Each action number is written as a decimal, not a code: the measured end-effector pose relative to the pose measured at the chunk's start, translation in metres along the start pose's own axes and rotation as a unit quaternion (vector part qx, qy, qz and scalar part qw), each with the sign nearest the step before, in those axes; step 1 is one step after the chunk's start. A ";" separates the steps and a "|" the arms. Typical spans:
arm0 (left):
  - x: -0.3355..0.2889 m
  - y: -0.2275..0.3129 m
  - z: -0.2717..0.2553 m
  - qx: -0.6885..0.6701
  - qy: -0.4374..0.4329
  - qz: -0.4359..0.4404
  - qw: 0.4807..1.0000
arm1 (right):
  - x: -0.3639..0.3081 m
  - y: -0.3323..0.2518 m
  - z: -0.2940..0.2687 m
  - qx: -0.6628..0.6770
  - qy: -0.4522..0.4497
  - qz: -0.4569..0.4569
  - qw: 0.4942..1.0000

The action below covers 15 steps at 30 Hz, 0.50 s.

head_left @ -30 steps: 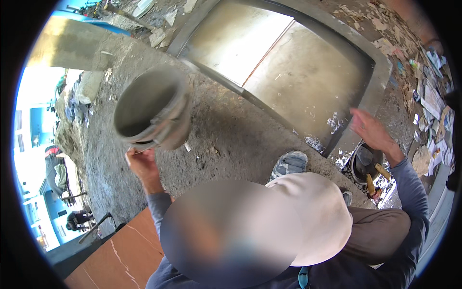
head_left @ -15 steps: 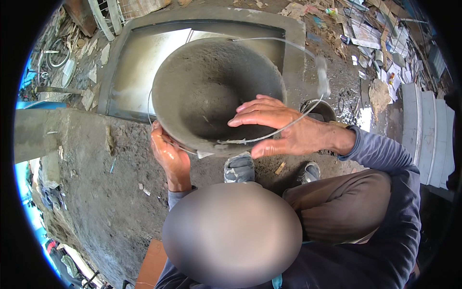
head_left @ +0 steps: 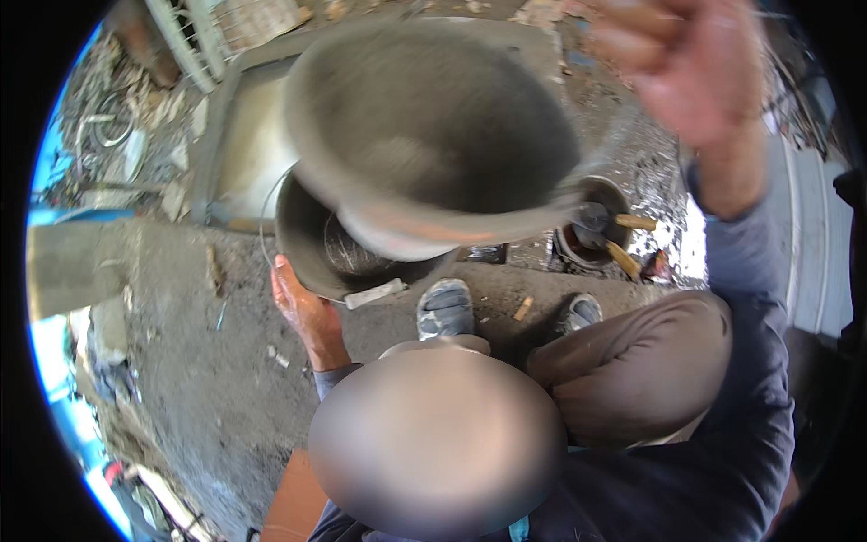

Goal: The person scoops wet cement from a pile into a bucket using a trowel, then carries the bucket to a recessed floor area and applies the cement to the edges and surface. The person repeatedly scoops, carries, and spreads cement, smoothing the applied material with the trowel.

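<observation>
A grey, cement-coated bucket [head_left: 433, 117], blurred by motion, is tilted in the air with its mouth toward me. My right hand [head_left: 691, 77] is raised at the upper right, fingers curled and smeared; it appears closed on this bucket's handle, whose wire barely shows. Partly hidden beneath is a second dark bucket [head_left: 302, 244], with scratch marks on its bottom. My left hand [head_left: 312, 312] grips its near left side, fingers along the outer wall. The second bucket's wire handle has a whitish grip [head_left: 375, 294] lying at its near rim.
A small pail [head_left: 578, 248] with wooden-handled tools [head_left: 623, 259] stands on wet ground at right. Beyond the buckets lies a framed panel [head_left: 248, 144] with a pale, wet surface. My shoes [head_left: 445, 309] are close by. Pale corrugated sheets [head_left: 808, 244] stand at far right.
The upper bucket has come up out of the second one, away and to the right. My right hand has risen to the upper right. The second bucket and the tool pail now show.
</observation>
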<state>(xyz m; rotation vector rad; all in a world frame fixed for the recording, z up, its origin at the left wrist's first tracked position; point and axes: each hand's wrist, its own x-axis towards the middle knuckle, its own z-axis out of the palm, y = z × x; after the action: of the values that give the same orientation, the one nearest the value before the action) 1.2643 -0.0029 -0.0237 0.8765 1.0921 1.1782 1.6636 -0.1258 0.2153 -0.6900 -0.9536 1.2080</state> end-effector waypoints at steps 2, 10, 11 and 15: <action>0.001 0.006 -0.031 0.040 0.044 0.026 0.998 | -0.013 -0.027 -0.004 -0.087 0.046 -0.007 0.995; 0.019 0.064 -0.228 0.065 0.162 0.054 0.983 | -0.039 0.029 -0.031 -0.470 0.185 0.139 0.852; 0.019 0.069 -0.252 0.076 0.180 0.039 0.980 | -0.034 0.035 -0.036 -0.474 0.159 0.117 0.858; 0.001 0.068 -0.343 0.113 0.266 0.008 0.957 | -0.023 0.035 -0.053 -0.526 0.186 0.151 0.816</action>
<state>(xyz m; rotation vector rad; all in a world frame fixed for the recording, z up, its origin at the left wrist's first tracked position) 0.9158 0.0040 -0.0504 0.7561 1.6854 1.3615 1.6929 -0.1370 0.1558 -1.9457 -1.1652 0.6589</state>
